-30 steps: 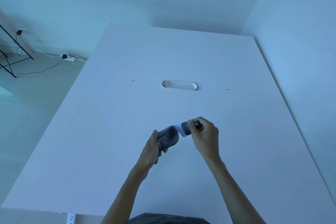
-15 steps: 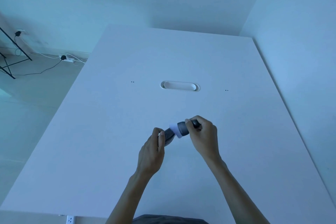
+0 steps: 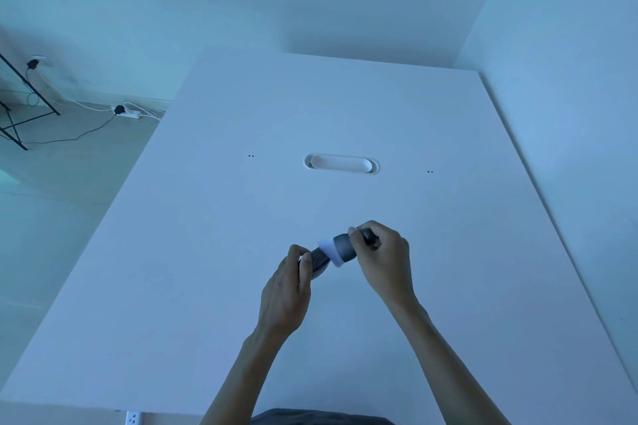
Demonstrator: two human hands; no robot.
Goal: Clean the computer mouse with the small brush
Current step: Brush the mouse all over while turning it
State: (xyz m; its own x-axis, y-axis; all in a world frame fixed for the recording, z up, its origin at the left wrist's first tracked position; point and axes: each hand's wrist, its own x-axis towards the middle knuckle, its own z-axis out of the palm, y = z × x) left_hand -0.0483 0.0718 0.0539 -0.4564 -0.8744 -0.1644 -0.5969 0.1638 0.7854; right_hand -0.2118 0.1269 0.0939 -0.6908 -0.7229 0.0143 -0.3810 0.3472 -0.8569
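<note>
Left hand [image 3: 284, 290] rolled over mouse [image 3: 319, 260] | right grips brush [image 3: 341, 248] | white table [image 3: 207, 252]

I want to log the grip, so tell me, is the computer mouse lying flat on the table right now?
No, the left hand holds the mouse up off the table while the right hand presses the brush against it.

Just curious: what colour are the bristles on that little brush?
White bristles on the grey-bodied brush, seen in the head view.
</note>
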